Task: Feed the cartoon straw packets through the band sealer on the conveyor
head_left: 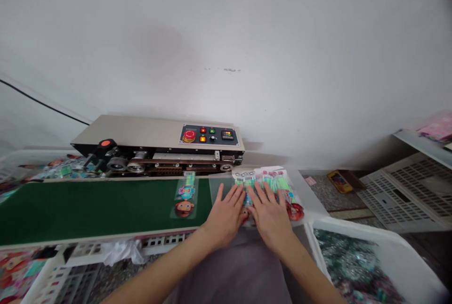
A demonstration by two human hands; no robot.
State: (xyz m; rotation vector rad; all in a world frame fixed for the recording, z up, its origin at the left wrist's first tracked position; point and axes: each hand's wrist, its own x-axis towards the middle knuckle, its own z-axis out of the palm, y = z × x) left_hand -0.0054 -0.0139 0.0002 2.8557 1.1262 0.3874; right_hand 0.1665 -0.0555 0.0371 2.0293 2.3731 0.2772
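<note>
My left hand (pixel 225 214) lies with fingers stretched over clear plastic packets at the right end of the green belt (pixel 95 205). Beside it, my right hand (pixel 271 217) rests flat, fingers spread, on several more packets (pixel 282 182) with printed cartoon faces and green parts. Both palms hide much of these packets. One clear packet (pixel 185 194) with a cartoon face lies on the belt, left of my hands and apart from them. Behind the belt stands a band sealing machine (pixel 148 132) with rollers and a lit control panel (pixel 209 135).
A white bin (pixel 391 238) of shiny packets stands at the right front. White perforated crates (pixel 406 191) and a yellow box (pixel 341 181) are farther right. A white crate (pixel 74 285) sits below the belt at left. More packets (pixel 65 170) are heaped behind the belt's left end.
</note>
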